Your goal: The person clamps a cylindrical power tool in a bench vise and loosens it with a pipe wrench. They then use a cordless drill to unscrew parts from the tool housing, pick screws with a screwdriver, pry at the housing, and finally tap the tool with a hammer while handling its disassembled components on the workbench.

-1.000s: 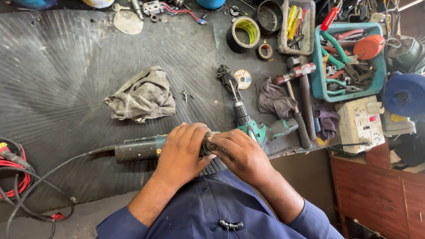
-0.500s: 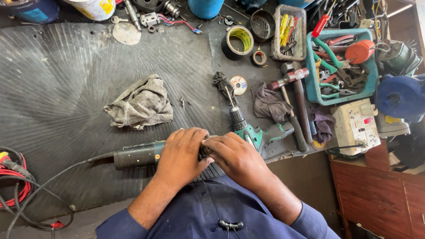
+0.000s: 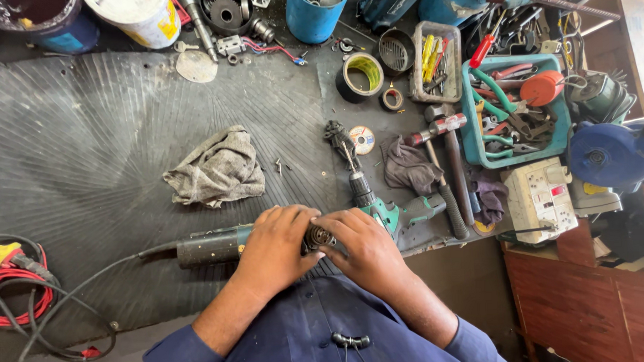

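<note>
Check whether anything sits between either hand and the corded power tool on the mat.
Nothing visible does. The left hand wraps the dark green corded power tool, and the right hand touches its exposed metal head. The green cordless drill lies just beyond.

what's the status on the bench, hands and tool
Left hand wrapped round corded power tool. Right hand fingers at its metal head. Green cordless drill lies just beside right hand; grey rag apart.

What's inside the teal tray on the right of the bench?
The teal tray holds green-handled pliers, an orange round part and mixed metal tools. Its floor beneath the pile is covered.
</note>
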